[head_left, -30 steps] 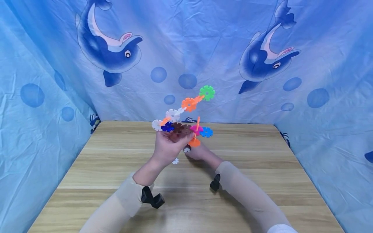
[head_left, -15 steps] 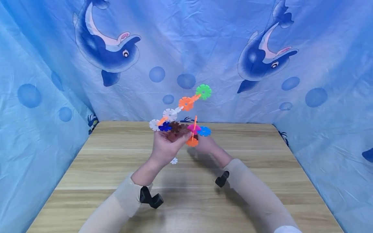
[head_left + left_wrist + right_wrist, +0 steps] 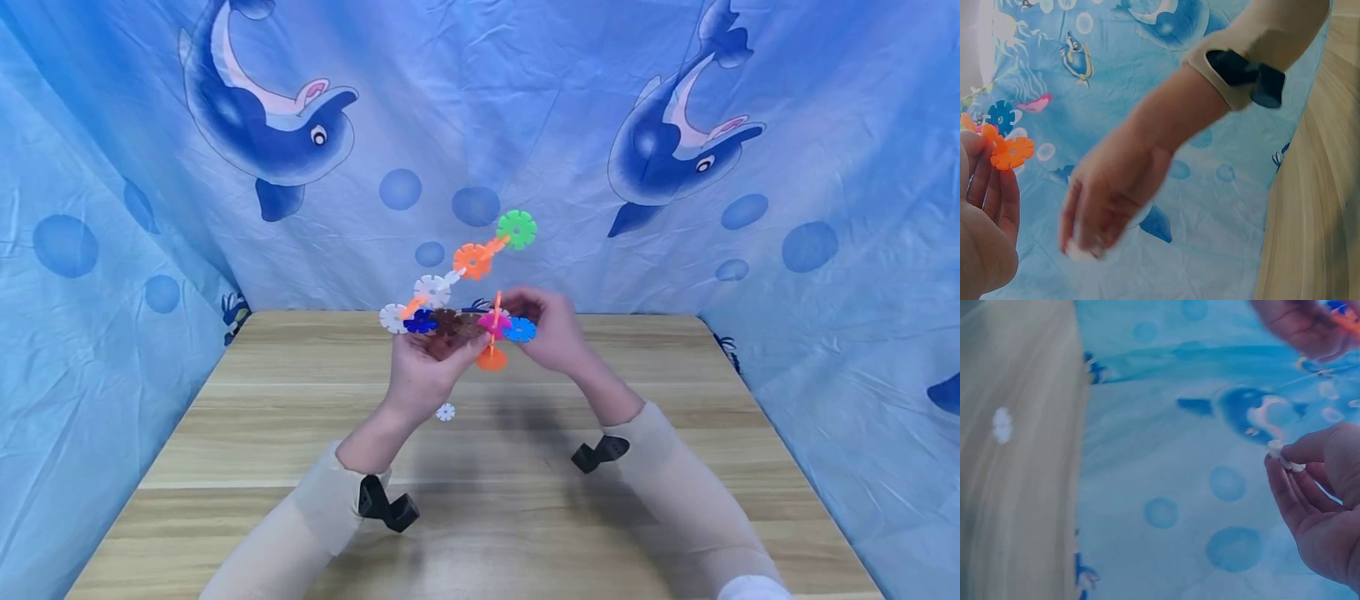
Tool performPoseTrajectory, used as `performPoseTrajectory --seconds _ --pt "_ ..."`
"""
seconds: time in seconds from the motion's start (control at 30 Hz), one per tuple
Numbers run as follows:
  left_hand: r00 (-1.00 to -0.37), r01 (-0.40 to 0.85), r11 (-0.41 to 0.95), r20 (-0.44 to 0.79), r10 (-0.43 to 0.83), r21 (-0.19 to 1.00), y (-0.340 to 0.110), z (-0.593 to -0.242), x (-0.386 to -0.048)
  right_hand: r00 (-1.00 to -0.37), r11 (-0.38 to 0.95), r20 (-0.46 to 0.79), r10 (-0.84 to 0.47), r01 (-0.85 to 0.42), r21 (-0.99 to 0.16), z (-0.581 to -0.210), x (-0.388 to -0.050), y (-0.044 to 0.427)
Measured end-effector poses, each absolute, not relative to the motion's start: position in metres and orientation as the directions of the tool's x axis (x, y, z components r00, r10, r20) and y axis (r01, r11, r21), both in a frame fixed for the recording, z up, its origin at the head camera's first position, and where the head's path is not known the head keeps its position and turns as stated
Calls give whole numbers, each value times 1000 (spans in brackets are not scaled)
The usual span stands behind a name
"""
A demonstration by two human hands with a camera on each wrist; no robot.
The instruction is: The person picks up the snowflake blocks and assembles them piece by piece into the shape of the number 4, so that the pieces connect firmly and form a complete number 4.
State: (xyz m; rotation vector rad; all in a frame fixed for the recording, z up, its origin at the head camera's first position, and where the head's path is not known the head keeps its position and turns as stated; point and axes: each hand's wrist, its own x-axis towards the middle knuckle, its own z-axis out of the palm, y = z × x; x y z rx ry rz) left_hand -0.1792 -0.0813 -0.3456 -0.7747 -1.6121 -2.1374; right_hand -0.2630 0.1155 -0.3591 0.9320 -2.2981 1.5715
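My left hand [image 3: 422, 377] grips a chain of joined plastic snowflake discs above the table. Brown discs [image 3: 447, 322] sit by its fingers. A branch climbs from the left end through white and orange discs to a green disc [image 3: 517, 230]. At the right end are a pink disc [image 3: 491, 325], a light blue disc [image 3: 520, 330] and orange discs [image 3: 492, 359]. Behind that end is my right hand [image 3: 553, 332], raised. In the right wrist view it pinches a white snowflake disc [image 3: 1276, 449] between thumb and fingers, apart from the chain.
One loose white disc [image 3: 446, 412] lies on the wooden table [image 3: 300, 417], below the hands. A blue curtain [image 3: 480, 108] printed with dolphins hangs behind the table and along both sides.
A second white disc on the table is now in my right hand, which has risen from the tabletop to behind the chain. My left hand has stayed nearly still with the chain.
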Motion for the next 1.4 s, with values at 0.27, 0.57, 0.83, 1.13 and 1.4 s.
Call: performPoseTrajectory --seconds 0.27,0.57,0.83,1.13,1.4 --pt "-805 571 -261 593 6 778 -82 -348 -180 -773 95 603 -198 -627 -773 -341 -240 127" --pt "-823 563 -212 566 -49 799 -84 -350 -182 -744 -90 665 -58 -660 -746 -332 -217 134" --pt "-832 552 -199 552 -59 810 -85 -349 -184 -688 -154 725 -37 -713 -684 -329 -203 133" --pt "-833 547 -206 552 -42 811 -84 -350 -183 -641 -162 766 -48 -752 -639 -327 -200 133" --pt "-839 535 -223 543 -31 815 -81 -351 -181 -594 -46 802 -59 -801 -597 -328 -195 134"
